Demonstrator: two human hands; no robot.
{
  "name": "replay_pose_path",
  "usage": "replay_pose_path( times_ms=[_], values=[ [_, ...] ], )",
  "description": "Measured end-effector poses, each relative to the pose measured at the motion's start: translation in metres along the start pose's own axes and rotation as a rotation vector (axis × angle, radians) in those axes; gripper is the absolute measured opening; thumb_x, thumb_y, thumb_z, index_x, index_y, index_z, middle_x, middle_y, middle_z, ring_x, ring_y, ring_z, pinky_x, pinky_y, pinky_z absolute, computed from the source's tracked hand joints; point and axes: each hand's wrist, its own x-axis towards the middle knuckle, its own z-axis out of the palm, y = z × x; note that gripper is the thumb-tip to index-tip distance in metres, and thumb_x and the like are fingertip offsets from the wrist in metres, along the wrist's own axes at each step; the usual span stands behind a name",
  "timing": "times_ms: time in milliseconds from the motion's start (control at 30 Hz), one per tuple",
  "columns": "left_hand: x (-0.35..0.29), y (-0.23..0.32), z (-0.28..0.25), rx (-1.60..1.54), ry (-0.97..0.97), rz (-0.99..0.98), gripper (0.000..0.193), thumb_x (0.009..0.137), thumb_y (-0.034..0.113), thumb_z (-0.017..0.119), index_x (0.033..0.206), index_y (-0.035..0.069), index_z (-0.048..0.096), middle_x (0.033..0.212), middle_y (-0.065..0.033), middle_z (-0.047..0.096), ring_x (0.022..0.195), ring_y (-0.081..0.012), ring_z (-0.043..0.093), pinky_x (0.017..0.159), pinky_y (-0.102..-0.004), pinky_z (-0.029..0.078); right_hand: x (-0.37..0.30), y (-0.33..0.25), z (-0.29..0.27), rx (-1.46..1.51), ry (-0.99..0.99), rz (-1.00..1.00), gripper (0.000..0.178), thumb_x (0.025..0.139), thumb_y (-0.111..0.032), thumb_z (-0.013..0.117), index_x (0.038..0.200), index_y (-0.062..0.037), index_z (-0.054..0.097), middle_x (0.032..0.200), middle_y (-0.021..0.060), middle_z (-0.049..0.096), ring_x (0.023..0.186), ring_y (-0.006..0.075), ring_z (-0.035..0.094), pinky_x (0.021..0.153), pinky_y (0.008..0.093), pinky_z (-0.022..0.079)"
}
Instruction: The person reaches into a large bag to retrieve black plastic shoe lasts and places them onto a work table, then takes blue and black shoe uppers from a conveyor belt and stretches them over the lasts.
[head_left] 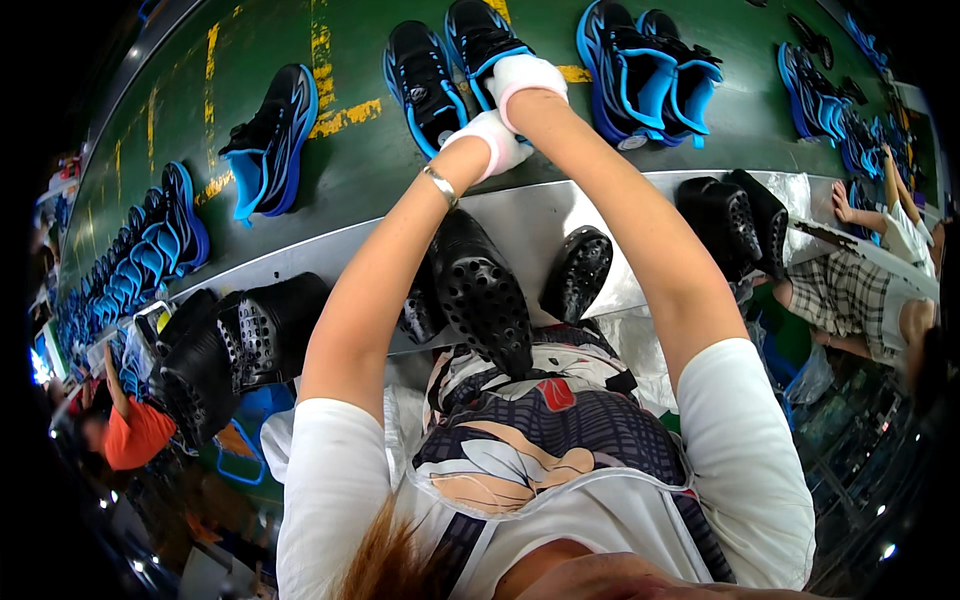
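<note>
My left hand (498, 143) and my right hand (527, 80), both in white gloves, meet over the near edge of a green conveyor surface. Under my right hand lies the heel end of a black-and-blue sports shoe (480, 35), its opening partly covered by the glove. Beside my left hand, its mate, another black-and-blue sports shoe (420, 85), points away from me with its opening toward me. The gloves' backs hide most of my fingers, so their grip is unclear.
More sports shoes stand at right (640, 75) and left (275, 140), with a long row (150, 235) at far left. Black shoe-shaped blocks with holed undersides (480, 285) line a metal ledge (540, 215) before me. Co-workers sit at right (850, 290) and left (138, 435).
</note>
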Motion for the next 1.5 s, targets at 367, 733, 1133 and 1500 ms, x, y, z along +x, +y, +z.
replay_pose_path(
  times_ms=[367,733,1133,1500],
  values=[
    [0.054,-0.033,0.022,0.264,-0.127,0.089,0.040,0.093,0.028,0.050,0.130,0.014,0.058,0.130,-0.0095,0.060,0.116,-0.0276,0.058,0.094,-0.0362,0.047,0.061,0.004,0.052,-0.004,-0.264,0.027,0.036,0.094,-0.031,0.046,0.111,-0.0074,0.068,0.119,0.0187,0.064,0.109,0.0356,0.061,0.095,0.0401,0.048],
    [0.015,0.000,0.006,0.079,0.269,0.033,0.028,0.077,0.020,0.063,0.098,0.005,0.074,0.105,-0.0171,0.070,0.097,-0.0280,0.069,0.080,-0.0397,0.054,0.099,0.081,0.052,-0.600,-0.123,-0.353,0.034,0.091,-0.028,0.052,0.108,-0.0055,0.069,0.119,0.0174,0.064,0.109,0.0318,0.062,0.094,0.0396,0.049],
    [-0.191,-0.032,0.037,-0.037,0.843,-0.021,0.035,0.087,0.032,0.058,0.117,0.016,0.062,0.106,-0.0121,0.059,0.099,-0.0315,0.062,0.082,-0.0426,0.051,-0.107,0.130,0.027,1.049,-0.304,-0.181,0.049,0.099,-0.027,0.049,0.138,0.0008,0.043,0.128,0.0200,0.056,0.114,0.0281,0.058,0.094,0.0360,0.048],
    [-0.411,0.013,0.276,-0.476,1.280,-0.521,0.037,0.089,0.026,0.060,0.122,0.008,0.061,0.108,-0.0145,0.065,0.097,-0.0287,0.064,0.087,-0.0356,0.051,-0.212,0.126,-0.038,1.032,-0.066,-0.440,0.045,0.102,-0.026,0.045,0.135,0.0032,0.047,0.120,0.0159,0.060,0.105,0.0235,0.060,0.091,0.0323,0.048]
  ],
)
